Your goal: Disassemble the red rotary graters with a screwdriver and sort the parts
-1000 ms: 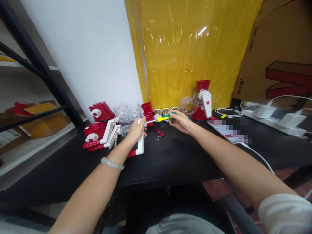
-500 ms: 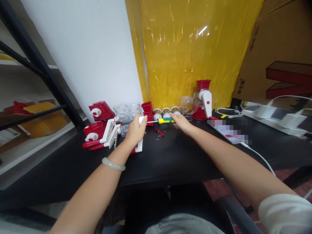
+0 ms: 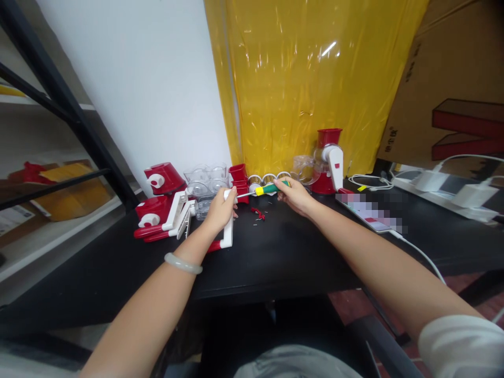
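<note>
My left hand [image 3: 221,208] is closed around a white crank handle [image 3: 227,233] with a red grip, held above the table. My right hand [image 3: 293,196] pinches the back end of a green and yellow screwdriver [image 3: 270,188]. The screwdriver lies nearly level, its metal shaft reaching left to the white end of the handle by my left thumb. Where the tip meets the handle is too small to make out. Beneath the screwdriver, small red parts [image 3: 258,213] and several tiny screws [image 3: 255,225] lie on the black table [image 3: 275,257].
Two red housings [image 3: 163,177] and more white crank handles [image 3: 177,215] sit at left. Clear plastic parts [image 3: 205,178], red hoppers [image 3: 238,173] and grater drums [image 3: 255,180] line the back. At right stand an assembled rotary grater [image 3: 328,163], a tablet [image 3: 366,214] and a power strip [image 3: 441,197].
The screwdriver has turned and tilted slightly in my right fingers, dipping level and then rising at its handle end. My left hand and the crank handle have shifted only a little.
</note>
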{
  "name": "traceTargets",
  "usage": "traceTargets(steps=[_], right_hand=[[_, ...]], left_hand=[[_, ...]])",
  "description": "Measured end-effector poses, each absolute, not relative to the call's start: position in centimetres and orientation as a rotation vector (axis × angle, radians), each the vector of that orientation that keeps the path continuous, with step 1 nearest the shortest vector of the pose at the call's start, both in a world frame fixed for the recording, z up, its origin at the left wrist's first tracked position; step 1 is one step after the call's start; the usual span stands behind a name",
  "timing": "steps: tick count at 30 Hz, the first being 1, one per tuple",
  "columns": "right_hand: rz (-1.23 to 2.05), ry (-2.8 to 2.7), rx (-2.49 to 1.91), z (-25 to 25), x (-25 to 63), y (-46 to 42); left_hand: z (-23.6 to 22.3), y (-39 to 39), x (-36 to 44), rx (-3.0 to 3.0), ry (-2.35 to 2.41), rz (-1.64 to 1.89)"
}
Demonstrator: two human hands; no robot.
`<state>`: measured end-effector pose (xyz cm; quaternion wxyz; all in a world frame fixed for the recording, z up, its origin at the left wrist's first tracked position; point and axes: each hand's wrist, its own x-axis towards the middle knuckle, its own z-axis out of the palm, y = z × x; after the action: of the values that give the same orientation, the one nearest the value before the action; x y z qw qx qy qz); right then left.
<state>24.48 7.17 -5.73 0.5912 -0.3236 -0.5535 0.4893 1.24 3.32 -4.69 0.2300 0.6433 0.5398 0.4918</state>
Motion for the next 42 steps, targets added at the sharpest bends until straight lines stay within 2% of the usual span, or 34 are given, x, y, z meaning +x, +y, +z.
traceTargets(steps=[11,14,18,21,25,30,37,42], right_hand=[[1.396,-1.21,-0.683,-4.8,24.6,5.9],[1.333,-1.26,-0.824,-5.0,24.6,6.3],[1.071,-1.489,-1.061,-5.1,24.8,6.2],[0.994,-1.533,-1.05,-5.2,24.8,6.1],[1.105,-1.461,-0.905,-5.6,24.8,6.5],[1.089,-1.452,-0.803,-6.0,24.6,7.1],[1.386,-1.211,-0.655,-4.8,24.7,5.7],[1.501,-1.244,-0.581,-4.4,25.1,5.3]], left_hand=[[-4.8,3.2,1.4,1.739,1.497,1.323],[-4.6,2.9,1.3,1.901,1.523,1.363],[-4.2,2.4,1.0,2.075,1.588,1.394],[-4.2,2.4,0.9,2.103,1.622,1.371],[-4.3,2.6,0.9,2.039,1.599,1.369],[-4.4,2.9,1.0,1.872,1.535,1.363],[-4.3,3.2,1.2,1.614,1.456,1.296],[-4.1,2.9,1.6,1.482,1.395,1.224]])
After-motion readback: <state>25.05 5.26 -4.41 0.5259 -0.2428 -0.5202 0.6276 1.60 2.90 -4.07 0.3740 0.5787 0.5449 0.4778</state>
